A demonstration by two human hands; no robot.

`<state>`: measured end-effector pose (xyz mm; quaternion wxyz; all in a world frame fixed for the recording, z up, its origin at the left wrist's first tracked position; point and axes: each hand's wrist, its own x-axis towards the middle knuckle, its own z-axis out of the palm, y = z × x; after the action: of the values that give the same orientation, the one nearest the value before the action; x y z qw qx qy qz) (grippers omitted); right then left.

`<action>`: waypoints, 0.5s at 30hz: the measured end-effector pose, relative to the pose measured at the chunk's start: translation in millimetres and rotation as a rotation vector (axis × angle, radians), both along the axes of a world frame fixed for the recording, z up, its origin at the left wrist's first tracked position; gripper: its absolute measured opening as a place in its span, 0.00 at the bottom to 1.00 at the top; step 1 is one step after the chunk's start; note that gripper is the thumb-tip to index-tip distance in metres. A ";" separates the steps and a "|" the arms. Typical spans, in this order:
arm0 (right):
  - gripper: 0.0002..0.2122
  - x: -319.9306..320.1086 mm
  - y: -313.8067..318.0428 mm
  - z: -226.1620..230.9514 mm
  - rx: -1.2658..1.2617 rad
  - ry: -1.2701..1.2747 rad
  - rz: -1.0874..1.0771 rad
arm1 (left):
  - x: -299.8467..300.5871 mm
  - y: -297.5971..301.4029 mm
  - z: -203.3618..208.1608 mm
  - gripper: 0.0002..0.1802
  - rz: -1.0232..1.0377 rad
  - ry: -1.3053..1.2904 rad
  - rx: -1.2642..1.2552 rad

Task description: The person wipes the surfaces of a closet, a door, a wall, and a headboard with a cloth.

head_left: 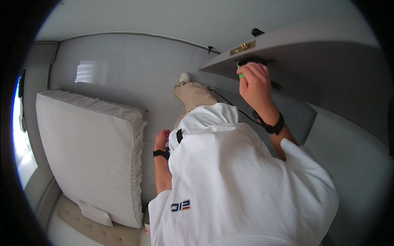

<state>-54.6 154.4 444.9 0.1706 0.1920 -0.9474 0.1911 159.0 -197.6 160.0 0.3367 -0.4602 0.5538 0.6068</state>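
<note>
Pale glossy floor (pixel 123 74) seen at 11 o'clock; white bed (pixel 86 151) at 9 o'clock. Grey door (pixel 312 53) at 2 o'clock, brass plate (pixel 243 47) on edge. Right hand (pixel 255 84) clamped on black-green handle (pixel 242 67). Left hand (pixel 161 140) at centre, finger state cannot be told.

A small green object (pixel 240 75) sits in the right hand (pixel 255 84), mostly hidden by the curled fingers; only a short bright-green bit shows at the fingertips, too little to tell its kind. Just above those fingertips a dark handle (pixel 251 61) is fixed to the edge of a grey door (pixel 328 61), which stands open beyond the hand. A brass latch plate (pixel 242 47) lies on the door's edge, slightly above the handle.
</note>
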 end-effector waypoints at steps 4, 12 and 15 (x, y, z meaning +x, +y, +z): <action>0.04 0.6 -7.4 17.1 0.153 -0.242 0.036 | -58.3 -41.5 6.7 0.13 -0.037 0.040 -0.101; 0.03 13.9 -23.3 13.5 0.337 -0.517 0.039 | -217.0 -83.4 -1.8 0.16 -0.307 0.115 -0.130; 0.03 22.8 -33.4 11.5 0.343 -0.563 -0.086 | -278.0 -74.7 -4.6 0.16 -0.438 0.144 -0.069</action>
<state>-31.8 121.0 456.3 -0.1250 0.1176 -0.9829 0.0669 -119.0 -272.3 155.4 0.4039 -0.2960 0.6834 0.5312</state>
